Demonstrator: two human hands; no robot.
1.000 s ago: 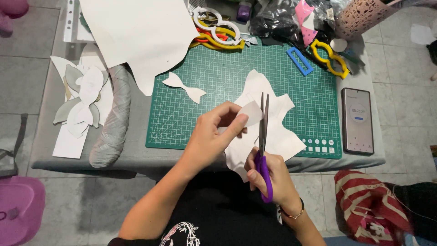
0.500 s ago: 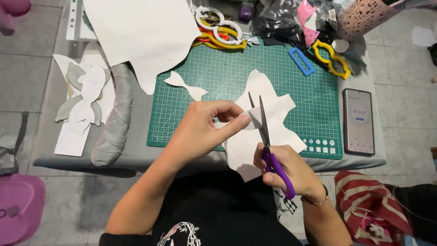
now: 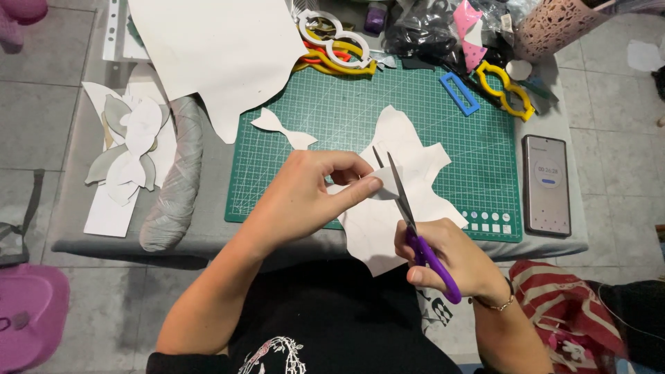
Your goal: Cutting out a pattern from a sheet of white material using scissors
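The white foam sheet (image 3: 388, 221) hangs over the near edge of the green cutting mat (image 3: 443, 131); it looks light, thin and floppy, best pinched close beside the cut. The left hand (image 3: 305, 197) pinches its edge there. The right hand (image 3: 443, 256) is closed around purple-handled scissors (image 3: 415, 228), blades parted.

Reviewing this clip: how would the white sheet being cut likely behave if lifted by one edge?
The white sheet is thin and overhangs the cutting mat, so it probably flops and weighs little. The left hand pinches one flap by the scissors in the right hand; its narrow lobes might tear.
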